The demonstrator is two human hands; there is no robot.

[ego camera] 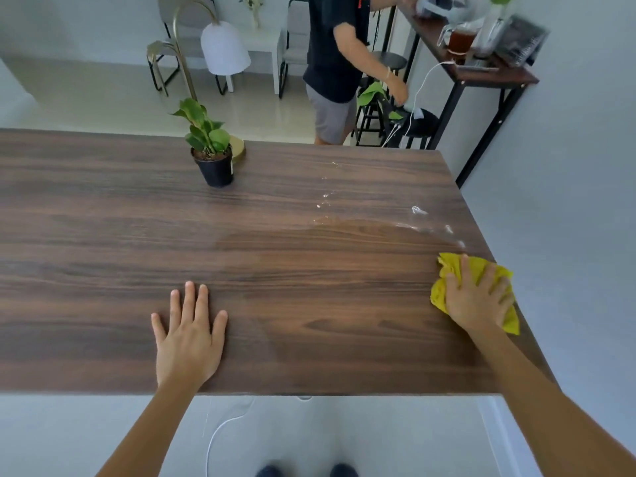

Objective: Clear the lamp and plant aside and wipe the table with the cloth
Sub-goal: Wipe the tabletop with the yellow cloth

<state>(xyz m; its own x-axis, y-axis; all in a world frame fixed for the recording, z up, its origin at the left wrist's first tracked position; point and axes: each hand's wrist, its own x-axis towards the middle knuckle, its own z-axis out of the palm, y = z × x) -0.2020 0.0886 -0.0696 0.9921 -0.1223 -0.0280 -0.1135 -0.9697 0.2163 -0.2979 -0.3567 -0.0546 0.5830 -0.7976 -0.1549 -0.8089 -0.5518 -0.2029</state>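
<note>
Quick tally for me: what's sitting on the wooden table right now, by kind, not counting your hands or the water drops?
Potted plant: 1
Lamp, gold base behind the plant: 1
Yellow cloth, under the right hand: 1
Total: 3

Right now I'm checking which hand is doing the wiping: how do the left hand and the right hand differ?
The left hand lies bare and flat on the table, fingers spread; the right hand presses on the yellow cloth. The left hand sits near the front edge, towards the middle; the right hand is at the table's right edge, below the water streaks. Both are palm down.
</note>
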